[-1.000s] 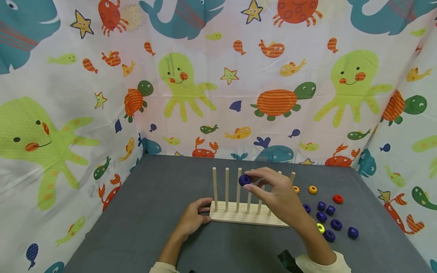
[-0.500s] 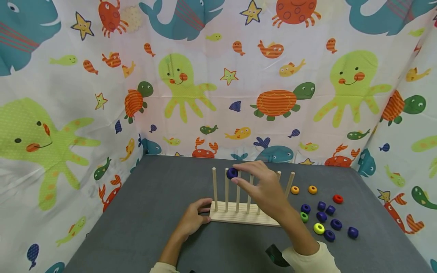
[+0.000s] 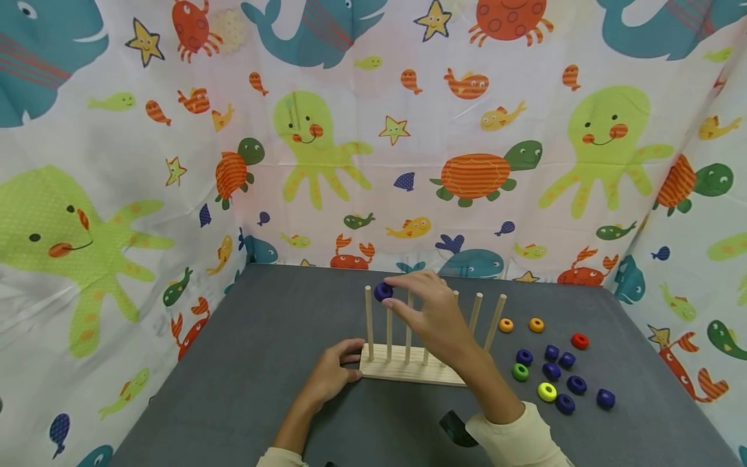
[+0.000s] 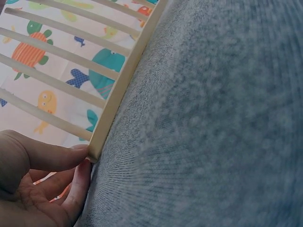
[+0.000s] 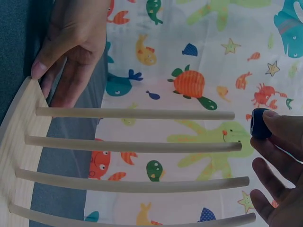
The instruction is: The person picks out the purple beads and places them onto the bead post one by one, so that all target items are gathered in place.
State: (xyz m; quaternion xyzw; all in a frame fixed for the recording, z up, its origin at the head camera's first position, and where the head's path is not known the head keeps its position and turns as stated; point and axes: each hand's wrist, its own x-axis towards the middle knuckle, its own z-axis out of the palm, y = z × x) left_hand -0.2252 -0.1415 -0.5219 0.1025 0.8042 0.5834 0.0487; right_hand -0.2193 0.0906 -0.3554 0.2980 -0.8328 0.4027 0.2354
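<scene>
A wooden peg rack (image 3: 397, 368) with several upright pegs stands on the grey table. At its left end, my left hand (image 3: 331, 373) grips the base board; in the left wrist view the thumb (image 4: 71, 156) lies on top of the board's corner and a finger sits at its lower edge. My right hand (image 3: 434, 321) pinches a dark blue bead (image 3: 382, 291) between thumb and fingertip. In the right wrist view the bead (image 5: 259, 125) is just beyond the tips of the two leftmost pegs, apart from them. My right hand hides part of the rack in the head view.
Right of the rack lie several dark blue beads (image 3: 551, 371), a green bead (image 3: 520, 372), a yellow bead (image 3: 547, 392), two orange beads (image 3: 535, 325) and a red bead (image 3: 580, 341). A curtain (image 3: 379, 162) printed with sea animals stands behind the table.
My right hand has carried the blue bead leftward and slightly up, from near the middle pegs to the second peg from the left. The left hand stays on the base.
</scene>
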